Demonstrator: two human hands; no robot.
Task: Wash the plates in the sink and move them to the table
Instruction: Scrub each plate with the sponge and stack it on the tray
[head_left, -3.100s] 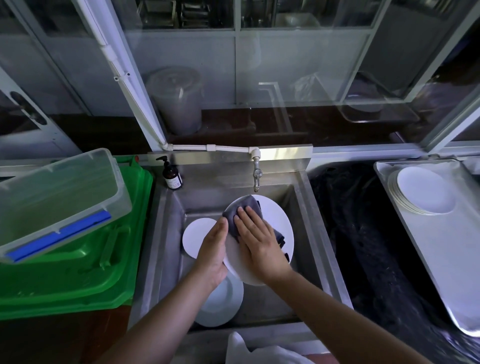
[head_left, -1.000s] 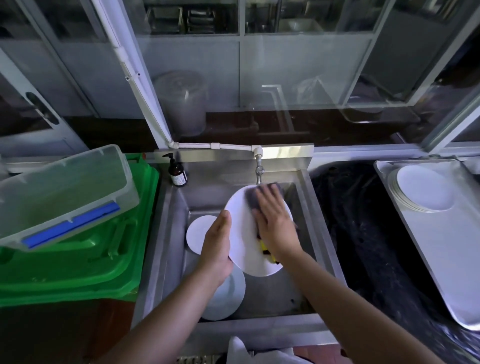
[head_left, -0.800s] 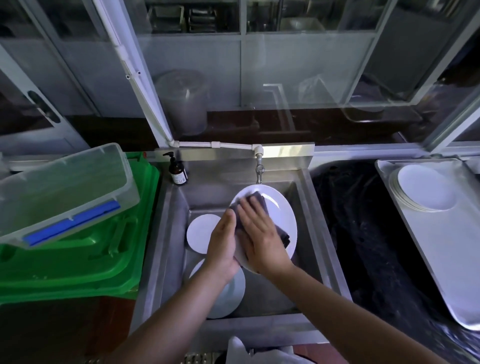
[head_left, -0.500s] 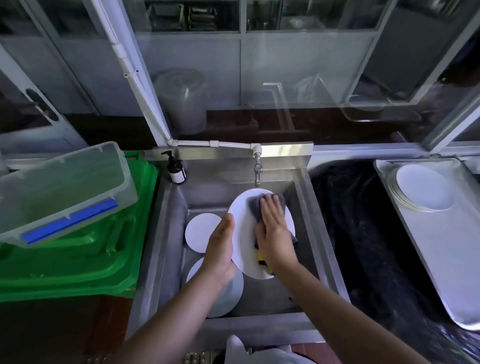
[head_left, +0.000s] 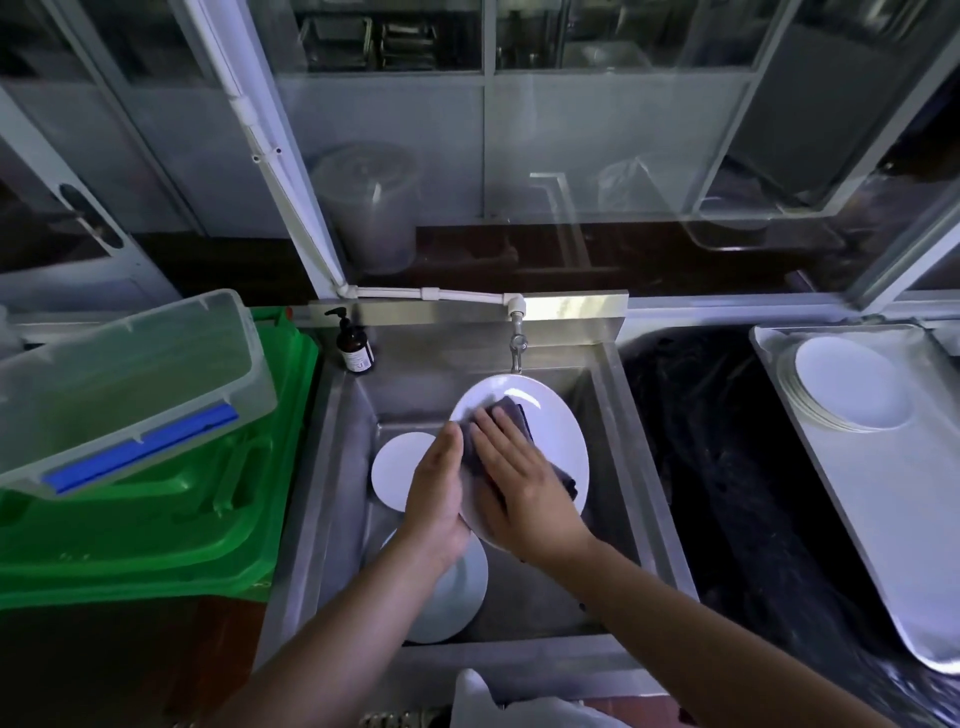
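Gripping plate (head_left: 550, 415) rim over sink (head_left: 618, 415): left hand (head_left: 436, 493), fingers curled. Right hand (head_left: 519, 483) presses dark cloth (head_left: 514, 415) on it, fingers flat.

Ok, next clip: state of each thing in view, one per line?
Large plate: held tilted over the sink, being wiped.
Dark cloth: pressed on that plate.
Left hand: grips the plate's edge.
Right hand: flat on the cloth.
Tap: no water visible.
Two plates in the sink: lying flat.
Plate stack: on the tray.

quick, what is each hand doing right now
Left hand: grips the edge of the plate.
Right hand: open, fingers flat, pressing the dark cloth onto that plate.
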